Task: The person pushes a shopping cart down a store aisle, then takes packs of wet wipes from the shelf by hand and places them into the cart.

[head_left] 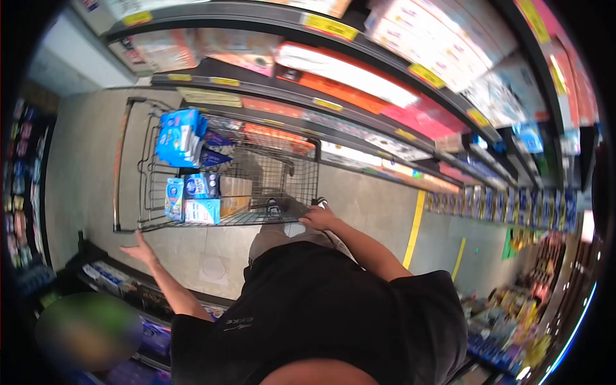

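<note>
A wire shopping cart (pixel 301 186) stands before me, its orange-brown bar on the left side. Blue and white packs (pixel 176 138) are piled in it, beside dark purple packs (pixel 216 147). Nearer me lie a blue pouch (pixel 174 197), a dark blue pack (pixel 201 185), a pale blue and white pack (pixel 203 212) and a brownish box (pixel 235 196). My right hand (pixel 317 218) has its fingers curled on the cart's near right corner. Empty, my left hand (pixel 136 249) is just off the near left corner with thumb and fingers apart.
Shelves (pixel 256 86) of boxed goods run along the far side. Another shelf (pixel 122 282) is close at my left, with a blurred patch before it. A yellow floor line (pixel 414 231) and stocked displays (pixel 513 314) lie to the right.
</note>
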Tool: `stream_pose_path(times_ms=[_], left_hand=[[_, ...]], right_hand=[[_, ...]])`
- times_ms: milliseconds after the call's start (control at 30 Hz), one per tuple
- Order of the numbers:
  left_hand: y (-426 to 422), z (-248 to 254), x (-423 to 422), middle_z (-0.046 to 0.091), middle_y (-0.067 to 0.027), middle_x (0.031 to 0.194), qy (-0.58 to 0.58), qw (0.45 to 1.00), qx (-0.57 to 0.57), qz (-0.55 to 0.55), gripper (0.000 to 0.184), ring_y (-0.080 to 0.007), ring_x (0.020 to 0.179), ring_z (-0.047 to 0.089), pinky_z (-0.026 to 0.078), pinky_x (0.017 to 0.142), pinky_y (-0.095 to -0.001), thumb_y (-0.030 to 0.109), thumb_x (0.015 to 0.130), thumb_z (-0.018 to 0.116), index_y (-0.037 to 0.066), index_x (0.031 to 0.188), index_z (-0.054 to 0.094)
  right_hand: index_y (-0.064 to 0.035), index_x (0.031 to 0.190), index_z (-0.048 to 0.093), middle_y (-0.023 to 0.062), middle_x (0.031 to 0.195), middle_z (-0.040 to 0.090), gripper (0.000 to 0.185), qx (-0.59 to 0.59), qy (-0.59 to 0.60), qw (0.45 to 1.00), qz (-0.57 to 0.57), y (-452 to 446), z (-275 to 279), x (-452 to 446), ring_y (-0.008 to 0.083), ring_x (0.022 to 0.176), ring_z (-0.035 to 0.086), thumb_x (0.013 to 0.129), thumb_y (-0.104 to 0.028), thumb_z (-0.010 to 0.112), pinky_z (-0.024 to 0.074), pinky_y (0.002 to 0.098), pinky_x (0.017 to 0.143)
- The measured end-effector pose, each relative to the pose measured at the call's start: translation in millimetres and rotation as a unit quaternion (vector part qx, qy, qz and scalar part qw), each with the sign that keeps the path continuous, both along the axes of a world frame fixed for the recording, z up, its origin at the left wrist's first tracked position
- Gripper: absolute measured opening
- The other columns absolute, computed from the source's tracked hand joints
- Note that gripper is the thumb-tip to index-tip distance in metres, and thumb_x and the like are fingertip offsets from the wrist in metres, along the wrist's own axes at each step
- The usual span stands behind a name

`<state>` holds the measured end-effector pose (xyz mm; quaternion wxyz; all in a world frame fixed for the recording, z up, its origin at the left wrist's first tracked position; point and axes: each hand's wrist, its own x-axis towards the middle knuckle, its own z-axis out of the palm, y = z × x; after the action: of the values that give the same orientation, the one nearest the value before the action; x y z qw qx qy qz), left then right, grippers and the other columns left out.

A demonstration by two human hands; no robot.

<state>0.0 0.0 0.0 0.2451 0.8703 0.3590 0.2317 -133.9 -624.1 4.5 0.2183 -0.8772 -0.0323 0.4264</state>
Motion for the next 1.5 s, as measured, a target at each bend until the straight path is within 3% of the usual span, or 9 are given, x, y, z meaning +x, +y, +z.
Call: stream_pose_path(times_ms=[167,200,300,533,700,933,1100,1333,1500], left_hand=[[-13,-1,63,0.040,-0.0155,0.135,-0.047,0.942,-0.331,0.037,0.070,-0.0284,0.115,0.048,0.042,0.097,-0.0388,0.017,0.081,0.067,0.007,0.137,0.027],[16,-17,59,0.045,-0.0118,0.124,-0.092,0.942,-0.323,0.004,0.059,-0.0229,0.097,0.054,0.050,0.077,-0.0362,0.008,0.083,0.062,0.007,0.132,0.030],[14,-19,60,0.051,-0.0101,0.111,-0.082,0.920,-0.384,-0.002,0.049,-0.0196,0.082,0.057,0.050,0.063,-0.0359,0.001,0.082,0.053,0.007,0.127,0.034],[16,-13,45,0.055,-0.0051,0.075,-0.036,0.887,-0.461,0.014,0.021,-0.0159,0.068,0.056,0.046,0.063,-0.0368,0.001,0.081,0.050,0.006,0.101,0.046],[25,-15,21,0.054,-0.0042,0.072,-0.015,0.850,-0.525,0.034,0.014,-0.0157,0.065,0.053,0.044,0.069,-0.0430,0.005,0.081,0.053,0.006,0.095,0.050],[-10,12,-5,0.052,-0.0015,0.100,0.062,0.856,-0.507,0.075,0.017,-0.0173,0.088,0.052,0.043,0.076,-0.0438,0.016,0.087,0.055,0.009,0.101,0.053],[-14,11,-41,0.054,0.0012,0.103,0.031,0.789,-0.612,0.050,0.020,-0.0149,0.094,0.050,0.046,0.078,-0.0402,0.019,0.088,0.055,0.011,0.107,0.054],[-74,23,-114,0.055,0.0057,0.099,0.036,0.788,-0.614,0.016,0.026,-0.0107,0.080,0.046,0.048,0.072,-0.0347,0.023,0.085,0.062,0.019,0.107,0.048],[-116,34,-149,0.055,0.0059,0.092,0.002,0.813,-0.582,0.026,0.040,-0.0085,0.075,0.044,0.048,0.067,-0.0292,0.021,0.082,0.065,0.025,0.113,0.040]], right_hand=[[-0.0104,0.106,0.065,0.0103,0.111,0.062,0.055,-0.119,-0.048,0.990,0.066,-9,7,-4,0.0237,0.118,0.047,0.089,-0.056,0.038,0.0236,0.0580,0.104],[-0.0104,0.106,0.065,0.0103,0.111,0.062,0.055,-0.113,-0.045,0.991,0.056,-2,8,-17,0.0237,0.118,0.047,0.089,-0.056,0.038,0.0236,0.0580,0.104],[-0.0090,0.099,0.066,0.0115,0.106,0.062,0.052,-0.119,-0.096,0.988,0.021,1,2,-38,0.0238,0.117,0.047,0.088,-0.054,0.043,0.0279,0.0570,0.101],[-0.0085,0.108,0.062,0.0102,0.118,0.057,0.050,-0.143,-0.143,0.979,-0.021,0,-2,-72,0.0218,0.122,0.043,0.086,-0.051,0.048,0.0325,0.0544,0.100],[-0.0088,0.113,0.060,0.0084,0.121,0.055,0.051,-0.168,-0.131,0.977,-0.012,-7,5,-89,0.0212,0.124,0.041,0.084,-0.050,0.051,0.0332,0.0528,0.100],[-0.0068,0.119,0.054,0.0076,0.129,0.050,0.053,-0.197,-0.200,0.953,-0.112,-9,-6,-127,0.0202,0.126,0.037,0.081,-0.043,0.060,0.0334,0.0488,0.099],[-0.0068,0.126,0.047,0.0097,0.141,0.039,0.058,-0.181,-0.144,0.959,-0.163,-19,5,-152,0.0213,0.137,0.025,0.082,-0.042,0.060,0.0297,0.0498,0.105],[-0.0084,0.125,0.048,0.0091,0.140,0.039,0.054,-0.256,-0.120,0.949,-0.142,-51,1,-209,0.0225,0.136,0.026,0.080,-0.036,0.062,0.0302,0.0494,0.105],[-0.0078,0.125,0.046,0.0097,0.136,0.040,0.056,-0.218,-0.106,0.934,-0.264,-54,11,-262,0.0293,0.134,0.028,0.078,-0.034,0.064,0.0324,0.0486,0.104]])
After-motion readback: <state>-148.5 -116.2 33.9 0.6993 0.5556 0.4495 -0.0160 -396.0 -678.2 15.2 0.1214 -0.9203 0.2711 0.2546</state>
